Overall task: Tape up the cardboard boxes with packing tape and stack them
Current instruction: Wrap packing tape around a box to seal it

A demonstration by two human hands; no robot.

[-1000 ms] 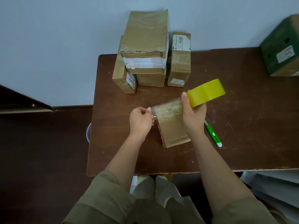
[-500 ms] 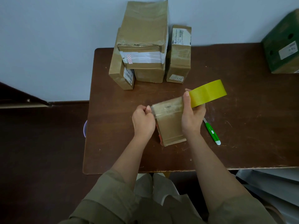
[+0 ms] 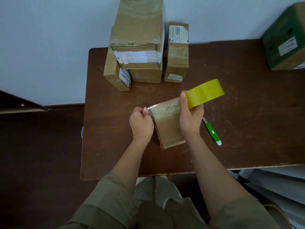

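A small brown cardboard box (image 3: 168, 128) lies in the middle of the dark wooden table (image 3: 247, 129). My right hand (image 3: 189, 119) grips a yellow roll of packing tape (image 3: 204, 93) at the box's far right corner. A clear strip of tape runs from the roll across the box's far end to my left hand (image 3: 141, 123), which pinches the strip's free end at the box's left edge. Against the wall stand a stack of brown boxes (image 3: 138, 45), a narrow box (image 3: 177, 53) to the right of it and a thin box (image 3: 115, 75) to the left.
A green and white utility knife (image 3: 212, 131) lies on the table just right of my right wrist. A green carton (image 3: 287, 38) sits at the table's far right corner. The table's near edge runs just beyond my knees. White sheets lie below at the lower right.
My left hand has drawn the tape end in against the box's left edge, so the strip now lies down over the far end. The right hand and roll have barely moved.
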